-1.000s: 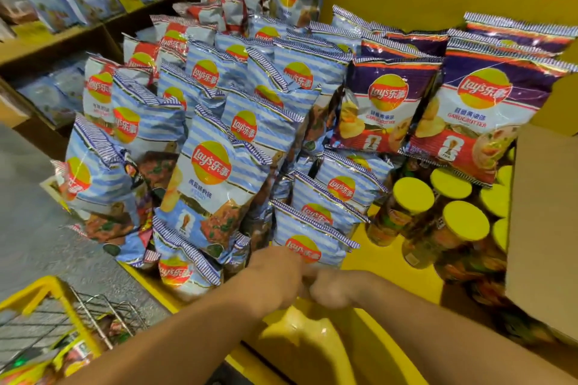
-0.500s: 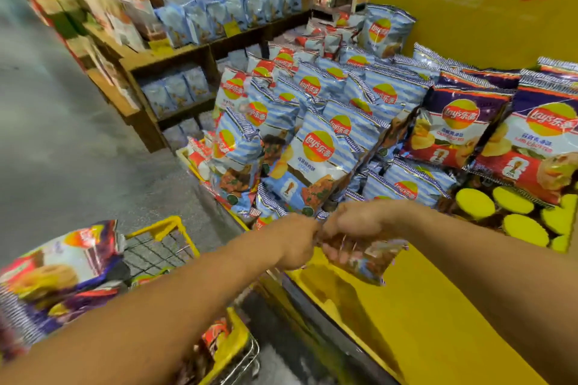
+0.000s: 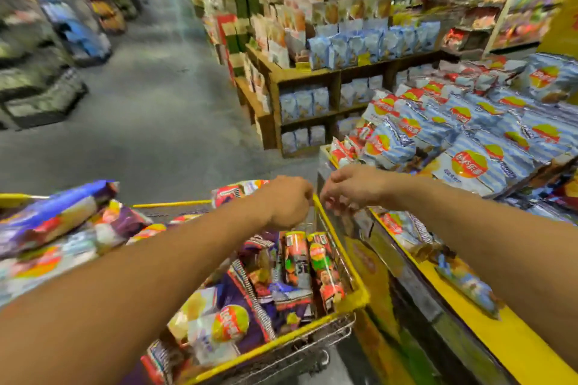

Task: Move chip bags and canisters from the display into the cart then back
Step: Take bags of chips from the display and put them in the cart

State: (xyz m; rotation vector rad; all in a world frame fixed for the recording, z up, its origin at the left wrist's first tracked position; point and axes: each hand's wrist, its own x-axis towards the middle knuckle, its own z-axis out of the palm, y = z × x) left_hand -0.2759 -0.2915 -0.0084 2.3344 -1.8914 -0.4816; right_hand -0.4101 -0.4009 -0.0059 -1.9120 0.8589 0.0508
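While blurred, hands [image 3: 289,201] [image 3: 352,187] over cart [image 3: 350,256] | grip unclear (fingers hidden)

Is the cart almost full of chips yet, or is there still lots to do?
Part done: the cart already holds chip bags and canisters. In hand: the left hand and right hand are over the cart's rim; motion blur hides whether they hold anything. Left: many blue striped bags remain on the display, and everything must go back afterwards.
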